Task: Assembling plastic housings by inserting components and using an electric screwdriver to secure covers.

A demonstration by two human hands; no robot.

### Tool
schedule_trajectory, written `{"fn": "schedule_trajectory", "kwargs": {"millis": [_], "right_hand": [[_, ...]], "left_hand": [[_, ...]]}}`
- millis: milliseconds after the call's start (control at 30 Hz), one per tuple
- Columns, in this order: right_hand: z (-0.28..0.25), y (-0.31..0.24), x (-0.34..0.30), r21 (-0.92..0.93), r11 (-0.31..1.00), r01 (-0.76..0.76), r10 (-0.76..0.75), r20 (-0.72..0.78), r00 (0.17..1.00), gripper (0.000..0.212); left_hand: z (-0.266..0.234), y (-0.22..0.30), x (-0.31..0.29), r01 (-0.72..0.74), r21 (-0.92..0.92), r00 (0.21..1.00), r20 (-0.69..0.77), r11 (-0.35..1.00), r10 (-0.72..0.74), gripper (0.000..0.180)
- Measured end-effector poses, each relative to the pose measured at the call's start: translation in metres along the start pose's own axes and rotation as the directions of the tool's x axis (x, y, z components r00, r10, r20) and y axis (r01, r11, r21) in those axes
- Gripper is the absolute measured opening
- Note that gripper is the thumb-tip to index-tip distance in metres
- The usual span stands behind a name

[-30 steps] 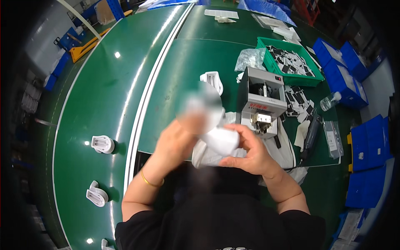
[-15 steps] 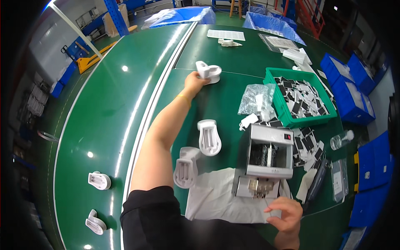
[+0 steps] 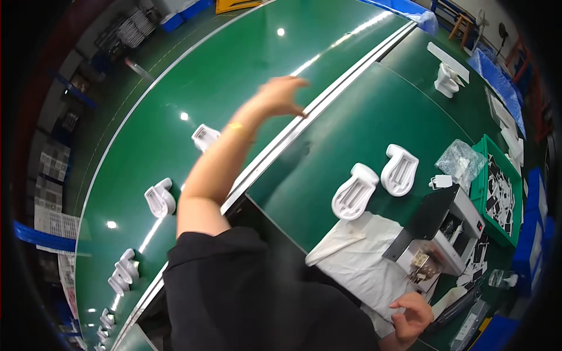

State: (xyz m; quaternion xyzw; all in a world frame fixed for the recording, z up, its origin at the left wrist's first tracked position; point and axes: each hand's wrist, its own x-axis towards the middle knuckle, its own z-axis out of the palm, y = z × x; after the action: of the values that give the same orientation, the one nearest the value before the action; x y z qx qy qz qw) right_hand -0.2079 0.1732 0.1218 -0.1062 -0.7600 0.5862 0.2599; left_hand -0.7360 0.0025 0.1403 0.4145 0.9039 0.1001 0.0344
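Observation:
My left hand [image 3: 275, 98] is raised over the green belt, near the white divider strip [image 3: 328, 104]. Its fingers are apart and hold nothing. Partly behind my left forearm lies a white plastic housing [image 3: 205, 137] on the belt. My right hand [image 3: 413, 316] is by the edge of a white cloth [image 3: 357, 245], in front of a small grey-and-black machine [image 3: 439, 234]. Its thumb and fingers are curled together; whatever they pinch is too small to make out. Two white housings with slotted recesses, a nearer one [image 3: 354, 192] and a farther one [image 3: 400, 169], lie beyond the cloth.
Another white housing [image 3: 446, 80] stands far off beside a white sheet [image 3: 448, 61]. A green crate [image 3: 479, 178] of black-and-white pieces is at the right, next to a clear plastic bag [image 3: 459, 161]. More housings, such as one [image 3: 160, 199], line the belt. A clear bottle [image 3: 502, 278] lies lower right.
My view has swung left. My left hand has let go of a white housing and moved left over the belt; that housing now stands near the far sheet. My right hand stays near the machine.

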Motion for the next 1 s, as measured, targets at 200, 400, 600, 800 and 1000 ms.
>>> {"fn": "schedule_trajectory", "kwargs": {"millis": [200, 400, 600, 800, 1000], "right_hand": [[0.030, -0.023, 0.011, 0.008, 1.000, -0.007, 0.007, 0.076, 0.997, 0.013], [0.047, -0.028, 0.011, -0.060, 0.997, 0.054, -0.044, 0.146, 0.988, 0.009], [-0.036, -0.004, -0.013, -0.294, 0.908, -0.297, 0.083, -0.569, 0.818, 0.010], [-0.135, 0.073, 0.013, -0.642, 0.505, -0.577, 0.095, -0.623, 0.777, 0.028], [-0.145, 0.121, 0.009, -0.895, 0.259, -0.363, -0.241, -0.424, 0.873, 0.024]], "left_hand": [[-0.041, -0.103, -0.182, 0.264, 0.057, 0.895, 0.356, 0.963, -0.267, 0.087], [-0.032, -0.033, -0.211, 0.205, -0.034, 0.943, -0.262, 0.978, -0.206, 0.040], [-0.014, 0.154, -0.215, -0.277, -0.898, 0.960, -0.269, 0.342, 0.073, 0.051], [0.087, 0.238, -0.216, 0.195, -0.946, 0.899, 0.067, -0.258, 0.433, 0.050], [0.120, 0.271, -0.224, 0.582, -0.736, 0.715, 0.260, -0.346, 0.649, 0.060]]}}
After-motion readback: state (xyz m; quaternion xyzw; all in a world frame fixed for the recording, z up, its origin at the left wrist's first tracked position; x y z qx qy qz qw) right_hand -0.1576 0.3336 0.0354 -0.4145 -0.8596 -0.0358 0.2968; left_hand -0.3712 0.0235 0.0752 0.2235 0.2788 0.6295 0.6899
